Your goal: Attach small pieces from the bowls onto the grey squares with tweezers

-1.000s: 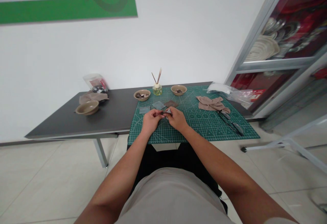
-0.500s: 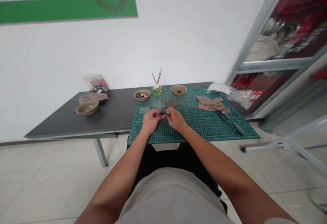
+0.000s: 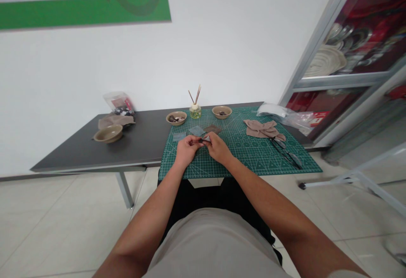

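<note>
My left hand (image 3: 186, 150) and my right hand (image 3: 218, 147) meet above the near part of a green cutting mat (image 3: 244, 153). Between their pinched fingertips is a small dark piece (image 3: 204, 139), too small to name; both hands are closed on it. Just beyond the fingers lie a blue-grey patch (image 3: 197, 130), another blue-grey patch (image 3: 179, 136) to its left and a brown patch (image 3: 213, 128) to its right. Farther back stand a bowl of small dark and pale pieces (image 3: 176, 118) and a second bowl (image 3: 222, 112) with dark pieces.
A reed diffuser (image 3: 196, 111) stands between the two bowls. On the mat's right are a brown cloth (image 3: 261, 128) and glasses (image 3: 290, 156), with a plastic bag (image 3: 285, 115) behind. At left, a bowl (image 3: 108, 134) and a clear container (image 3: 119, 102) rest on the dark table (image 3: 142, 142).
</note>
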